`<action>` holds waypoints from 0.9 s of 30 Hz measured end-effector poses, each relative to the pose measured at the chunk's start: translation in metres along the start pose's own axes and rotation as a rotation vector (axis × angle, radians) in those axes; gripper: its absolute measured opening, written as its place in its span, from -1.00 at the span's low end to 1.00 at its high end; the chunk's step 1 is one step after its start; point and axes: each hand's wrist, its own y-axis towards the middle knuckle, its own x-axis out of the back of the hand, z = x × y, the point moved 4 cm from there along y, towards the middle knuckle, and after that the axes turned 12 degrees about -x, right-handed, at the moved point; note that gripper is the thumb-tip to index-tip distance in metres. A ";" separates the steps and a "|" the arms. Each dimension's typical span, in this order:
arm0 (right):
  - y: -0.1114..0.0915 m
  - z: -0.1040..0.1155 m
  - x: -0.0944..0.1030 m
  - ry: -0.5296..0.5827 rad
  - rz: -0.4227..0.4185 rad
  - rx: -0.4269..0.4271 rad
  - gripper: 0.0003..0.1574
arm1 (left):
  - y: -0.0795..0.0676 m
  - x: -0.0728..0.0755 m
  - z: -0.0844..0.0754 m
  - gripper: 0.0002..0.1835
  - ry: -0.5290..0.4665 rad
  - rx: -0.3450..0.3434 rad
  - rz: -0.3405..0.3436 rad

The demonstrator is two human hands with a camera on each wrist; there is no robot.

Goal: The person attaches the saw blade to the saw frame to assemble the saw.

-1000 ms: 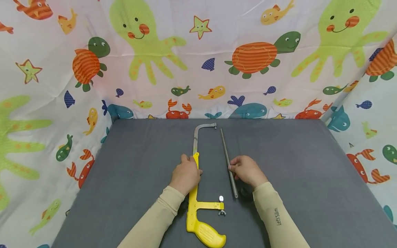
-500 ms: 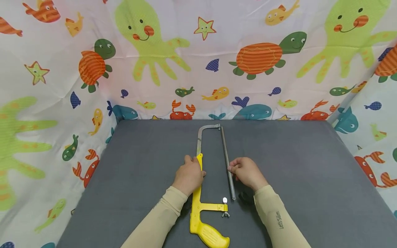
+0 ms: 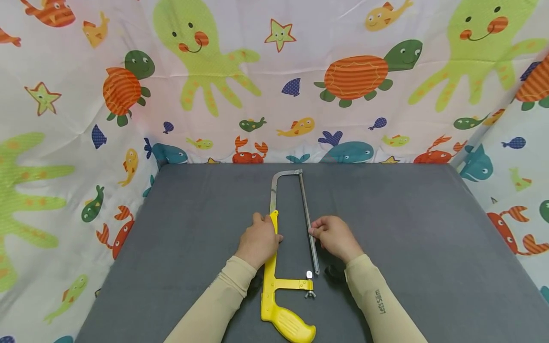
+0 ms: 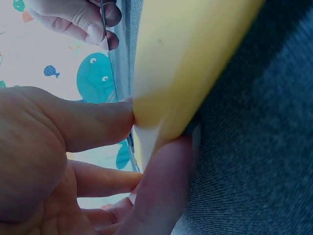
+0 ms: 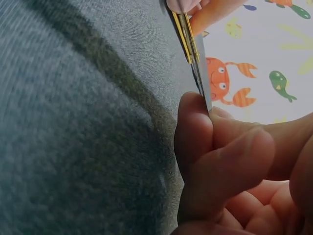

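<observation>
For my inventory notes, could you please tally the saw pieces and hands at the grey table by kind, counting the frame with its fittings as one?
Hacksaw frame: 1
Saw blade: 1
Hands (left hand, right hand): 2
Total: 4

Dark printed lettering [image 3: 380,301], read as "LetsSlim", is borne by the beige right sleeve [image 3: 368,278], near and behind the right hand [image 3: 336,238].

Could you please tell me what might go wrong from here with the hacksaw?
The lower end of the blade sits apart from the yellow lower bracket, so the blade could swing or slip. The bare right hand pinches the blade, so a slip might nick the skin; any teeth are too small to see.
</observation>
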 end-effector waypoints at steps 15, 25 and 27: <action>-0.002 -0.002 -0.003 -0.015 -0.002 -0.020 -0.80 | -0.001 -0.003 0.002 -0.25 -0.029 0.025 0.009; -0.002 0.000 -0.002 -0.023 0.020 -0.031 -0.81 | 0.000 0.000 0.001 -0.24 -0.039 0.039 0.013; -0.002 0.000 -0.003 -0.024 0.019 -0.028 -0.81 | 0.000 0.000 0.001 -0.25 -0.038 0.043 0.016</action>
